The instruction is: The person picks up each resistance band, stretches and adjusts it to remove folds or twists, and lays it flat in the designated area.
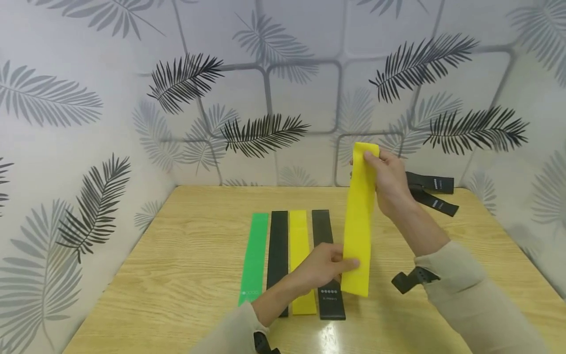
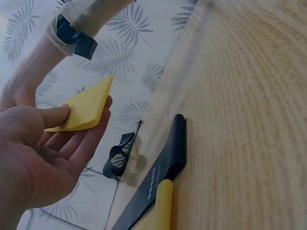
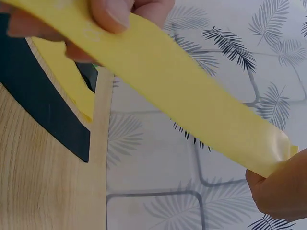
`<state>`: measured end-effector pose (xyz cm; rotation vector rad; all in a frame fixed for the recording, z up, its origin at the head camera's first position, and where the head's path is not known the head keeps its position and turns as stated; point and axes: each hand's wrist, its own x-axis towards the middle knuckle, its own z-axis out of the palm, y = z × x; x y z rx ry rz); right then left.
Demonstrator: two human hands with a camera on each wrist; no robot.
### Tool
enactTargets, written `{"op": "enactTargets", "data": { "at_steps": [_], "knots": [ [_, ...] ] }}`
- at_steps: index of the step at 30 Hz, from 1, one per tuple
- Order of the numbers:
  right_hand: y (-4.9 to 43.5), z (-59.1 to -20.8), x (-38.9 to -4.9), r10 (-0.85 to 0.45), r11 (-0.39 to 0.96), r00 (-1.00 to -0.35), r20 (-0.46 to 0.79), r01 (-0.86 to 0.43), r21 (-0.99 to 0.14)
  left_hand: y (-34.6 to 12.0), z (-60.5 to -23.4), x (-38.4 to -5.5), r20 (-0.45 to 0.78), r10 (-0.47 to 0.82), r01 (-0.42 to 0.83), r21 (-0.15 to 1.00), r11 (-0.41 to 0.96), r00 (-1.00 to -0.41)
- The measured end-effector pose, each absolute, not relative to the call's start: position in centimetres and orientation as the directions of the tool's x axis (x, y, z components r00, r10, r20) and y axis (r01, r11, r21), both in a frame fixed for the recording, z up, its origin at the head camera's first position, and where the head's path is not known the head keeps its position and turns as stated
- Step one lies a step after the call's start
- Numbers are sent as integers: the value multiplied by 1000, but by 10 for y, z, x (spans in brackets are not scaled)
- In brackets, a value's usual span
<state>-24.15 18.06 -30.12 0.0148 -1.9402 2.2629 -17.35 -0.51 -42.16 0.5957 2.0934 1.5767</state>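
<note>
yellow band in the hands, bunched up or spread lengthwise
Spread lengthwise: the right hand holds the yellow resistance band near its top, the left hand near its bottom, a long strip between.

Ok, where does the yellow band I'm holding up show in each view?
Head: the held yellow band, right of centre, nearly upright.
Left wrist: held yellow band, left side, about mid-height.
Right wrist: held yellow band, slanting from top left to lower right.
Shared landmark: the leaf-patterned wall.
</note>
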Motion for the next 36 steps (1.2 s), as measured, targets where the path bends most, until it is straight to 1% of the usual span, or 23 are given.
{"op": "enactTargets", "data": {
  "at_steps": [3, 5, 8, 12, 18, 21, 24, 28, 32, 36],
  "knots": [
    [182, -306, -243, 81, -150, -992, 95, -106, -983, -3, -422, -168, -100, 605, 64, 968, 244, -790],
    [182, -309, -244, 83, -129, -993, 90, -100, -987, -2, -422, -165, -96, 625, 73, 968, 240, -775],
    [183, -314, -248, 105, -34, -990, 91, -95, -995, 0, -422, -161, -89, 644, 101, 963, 252, -760],
    [188, -321, -255, 142, 79, -986, 84, -74, -994, 1, -423, -157, -85, 642, 105, 962, 253, -762],
    [197, -338, -269, 194, 92, -981, 15, 3, -996, 0, -430, -149, -102, 656, 31, 982, 188, -747],
    [202, -350, -276, 209, 91, -977, -34, 54, -994, -1, -433, -146, -121, 666, 16, 981, 195, -736],
    [206, -361, -280, 230, 97, -972, -58, 83, -992, -2, -435, -144, -140, 713, 9, 980, 201, -687],
    [210, -376, -285, 253, 118, -965, -68, 101, -988, -3, -437, -143, -153, 770, 39, 973, 225, -620],
    [211, -392, -291, 266, 162, -960, -88, 134, -978, -3, -439, -141, -173, 781, 105, 951, 291, -601],
    [212, -411, -295, 244, 258, -964, -104, 168, -951, -1, -442, -140, -214, 782, 181, 906, 383, -586]
  ]
}}
